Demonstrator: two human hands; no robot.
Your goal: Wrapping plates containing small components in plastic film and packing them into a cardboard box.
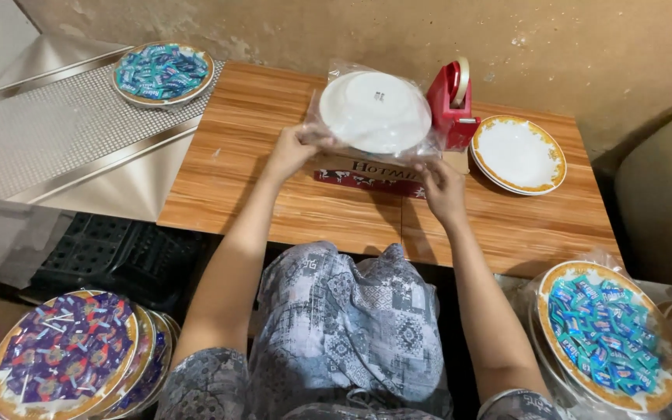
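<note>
Head view: left hand [293,148] and right hand [441,187] each pinch the clear wrap around an upturned white plate [375,111], held tilted above the table [274,187]. Slick film could slip, dropping the plate against the red tape dispenser [451,105].

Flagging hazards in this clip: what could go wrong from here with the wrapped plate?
Both hands, left and right, hold the wrapped plate tilted above the table; it might slip through the thin film. The tape dispenser and an empty plate sit close, so a swing could knock them.
</note>
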